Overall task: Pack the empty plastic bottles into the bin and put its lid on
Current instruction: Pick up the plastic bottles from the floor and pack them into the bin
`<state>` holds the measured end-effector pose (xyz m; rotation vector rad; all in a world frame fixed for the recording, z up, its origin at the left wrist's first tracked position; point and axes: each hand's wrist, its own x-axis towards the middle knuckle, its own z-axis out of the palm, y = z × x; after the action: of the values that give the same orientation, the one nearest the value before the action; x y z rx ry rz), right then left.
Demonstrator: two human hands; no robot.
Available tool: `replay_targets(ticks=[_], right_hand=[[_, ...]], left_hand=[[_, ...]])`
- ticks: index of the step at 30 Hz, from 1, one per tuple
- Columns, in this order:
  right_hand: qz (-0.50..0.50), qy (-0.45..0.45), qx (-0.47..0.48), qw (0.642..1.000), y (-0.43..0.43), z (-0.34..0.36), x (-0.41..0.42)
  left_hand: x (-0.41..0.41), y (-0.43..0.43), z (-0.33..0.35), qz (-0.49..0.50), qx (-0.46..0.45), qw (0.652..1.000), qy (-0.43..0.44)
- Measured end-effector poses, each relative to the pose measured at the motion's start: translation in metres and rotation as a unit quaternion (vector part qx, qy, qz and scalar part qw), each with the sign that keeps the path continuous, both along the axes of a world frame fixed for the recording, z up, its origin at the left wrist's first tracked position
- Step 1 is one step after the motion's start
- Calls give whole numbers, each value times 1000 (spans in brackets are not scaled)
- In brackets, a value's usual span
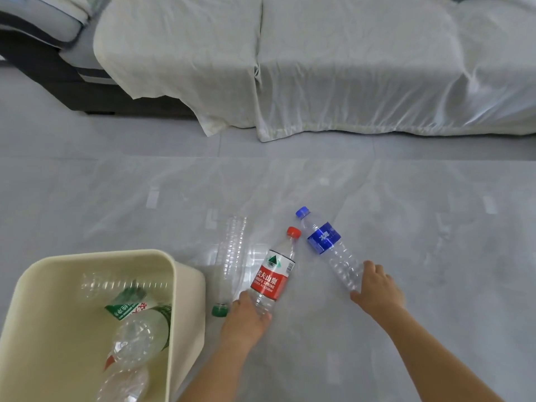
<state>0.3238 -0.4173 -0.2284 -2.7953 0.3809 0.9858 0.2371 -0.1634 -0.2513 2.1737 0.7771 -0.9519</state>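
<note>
The cream bin sat open at 7 o'clock w/ several clear bottles lying in it, no lid on. Just beside it at 6, the left hand had its fingers wrapped round the base of a red-label bottle, red cap pointing to 12; a clear green-cap bottle lay btwn that one & the bin. At 4 o'clock the right hand rested half-curled on the base of a blue-label bottle, grip not fully closed, all on the gray floor w/ a sheet-draped bed at 12.
</note>
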Motion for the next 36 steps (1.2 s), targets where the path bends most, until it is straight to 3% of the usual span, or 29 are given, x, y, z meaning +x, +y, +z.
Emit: replay_targets(ticks=[2, 5, 9, 14, 17, 19, 22, 26, 29, 32, 33, 34, 36], right_hand=[[-24, -2, 19, 1000, -1, 2, -6], [-151, -70, 123, 978, 0, 14, -20], [-310, -246, 263, 880, 7, 55, -41], [-342, -431, 378, 745, 28, 151, -56], [-320, -467, 492, 661, 63, 213, -55], [-283, -456, 555, 636, 99, 256, -53], [-179, -431, 577, 670, 168, 304, -55], [-25, -374, 502, 780, 249, 313, -76], [122, -349, 419, 829, 302, 294, -98], [292, -157, 304, 893, 343, 247, -121], [343, -96, 253, 899, 351, 229, -129], [358, -73, 230, 902, 357, 216, -136], [292, -89, 253, 918, 357, 203, -142]], left_hand=[[5, -1, 3, 11, -5, 1000, 8], [11, -10, 25, 72, -43, 996, -15], [16, -11, 97, 172, -122, 971, -108], [-1, 56, 231, 295, -214, 891, -270], [-35, 133, 292, 358, -189, 831, -382], [-60, 185, 318, 412, -177, 784, -430], [-100, 247, 336, 483, -175, 737, -440], [-143, 295, 344, 537, -169, 722, -403], [-160, 309, 344, 554, -170, 714, -393], [-169, 312, 340, 545, -169, 723, -389], [-170, 312, 339, 537, -172, 729, -389], [-170, 312, 340, 528, -175, 734, -390], [-168, 312, 342, 512, -177, 740, -399]])
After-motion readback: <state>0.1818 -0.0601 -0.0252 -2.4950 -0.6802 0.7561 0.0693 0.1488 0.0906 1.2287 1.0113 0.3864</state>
